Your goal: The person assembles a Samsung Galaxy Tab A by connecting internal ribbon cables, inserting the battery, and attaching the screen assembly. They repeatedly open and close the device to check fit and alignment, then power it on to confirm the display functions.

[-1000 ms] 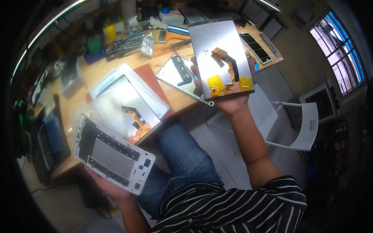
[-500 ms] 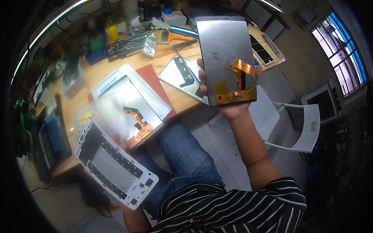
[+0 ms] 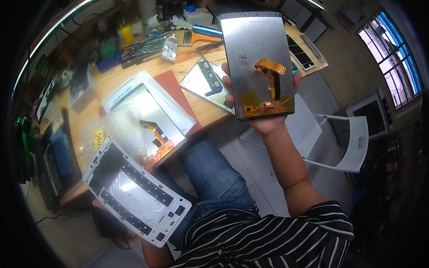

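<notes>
Our two hands are well apart, each with its own piece. Our right hand [image 3: 269, 125] is clamped on a screen [image 3: 254, 42], raised at the far side of our lap and in front of the bench [image 3: 103, 87]. It grips from behind: fingers wrap the left edge, the thumb lies along the right. The screen's silvery back faces us, with a handwritten mark, a bent orange and black cable [image 3: 273, 82] and yellow tape near the lower end.

Our left hand [image 3: 97, 204] grips a white frame [image 3: 167, 239] from beneath, low and tilted, by the bench's near edge and partly over our jeans [image 3: 214, 169]. Most of that hand is hidden, so we cannot tell how all its fingers sit. The frame shows dark inner strips with dots and a pale, shiny rectangle between them.

Just beyond the frame, a second screen [image 3: 156, 105] lies on the bench, bubble wrap [image 3: 114, 123] over its left part. Near it are a red-brown mat [image 3: 175, 91] and a panel [image 3: 193, 79] bearing a black part [image 3: 208, 76]. Farther back we see a tube [image 3: 170, 49], thin tools [image 3: 140, 50] and an orange-handled brush [image 3: 201, 39].
</notes>
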A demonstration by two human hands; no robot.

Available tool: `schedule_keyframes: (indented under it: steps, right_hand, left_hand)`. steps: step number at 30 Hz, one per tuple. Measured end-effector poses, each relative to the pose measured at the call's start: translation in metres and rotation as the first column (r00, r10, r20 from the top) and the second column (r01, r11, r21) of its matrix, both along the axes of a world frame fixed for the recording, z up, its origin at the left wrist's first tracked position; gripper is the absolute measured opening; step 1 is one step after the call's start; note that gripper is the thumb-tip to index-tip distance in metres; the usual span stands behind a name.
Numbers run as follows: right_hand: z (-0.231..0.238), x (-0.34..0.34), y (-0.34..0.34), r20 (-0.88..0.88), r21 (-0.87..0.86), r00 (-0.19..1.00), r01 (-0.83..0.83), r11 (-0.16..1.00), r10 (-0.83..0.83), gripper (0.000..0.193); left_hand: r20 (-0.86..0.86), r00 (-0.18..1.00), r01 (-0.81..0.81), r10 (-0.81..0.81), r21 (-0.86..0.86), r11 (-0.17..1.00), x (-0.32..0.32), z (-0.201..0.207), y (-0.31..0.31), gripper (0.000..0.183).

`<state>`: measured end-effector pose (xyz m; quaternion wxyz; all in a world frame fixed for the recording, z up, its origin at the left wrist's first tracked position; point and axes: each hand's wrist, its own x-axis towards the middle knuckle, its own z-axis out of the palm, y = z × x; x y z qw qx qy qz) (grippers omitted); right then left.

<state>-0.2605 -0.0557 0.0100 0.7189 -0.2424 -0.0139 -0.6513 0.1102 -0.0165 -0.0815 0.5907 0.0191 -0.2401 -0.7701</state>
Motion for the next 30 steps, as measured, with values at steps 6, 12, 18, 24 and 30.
schedule_keyframes:
  steps: [6,12,18,24,30]
  right_hand:
    - [0.001,-0.002,-0.002,0.018,-0.037,0.998,-0.067,0.997,0.068,0.114]
    - [0.002,-0.002,-0.004,0.029,-0.047,0.997,-0.075,0.996,0.076,0.114]
    - [0.003,-0.002,-0.002,0.058,-0.015,0.995,-0.076,0.997,0.077,0.116]
    - [0.005,0.000,0.001,0.095,0.044,0.995,-0.024,0.999,0.020,0.120]
    - [0.001,0.000,0.001,0.166,0.088,0.983,0.058,0.994,-0.072,0.098]
  left_hand:
    - [-0.033,0.999,-0.038,0.038,0.008,0.999,-0.011,0.009,0.003,0.104]
    - [-0.082,0.996,-0.014,0.021,0.093,0.996,-0.014,0.016,0.005,0.116]
    - [-0.056,0.997,0.057,-0.056,0.011,0.998,-0.012,0.017,0.003,0.116]
    - [-0.083,0.994,0.069,-0.067,0.025,0.997,-0.014,0.017,0.006,0.117]
    - [-0.074,0.995,0.068,-0.063,0.056,0.996,-0.014,0.019,0.007,0.118]
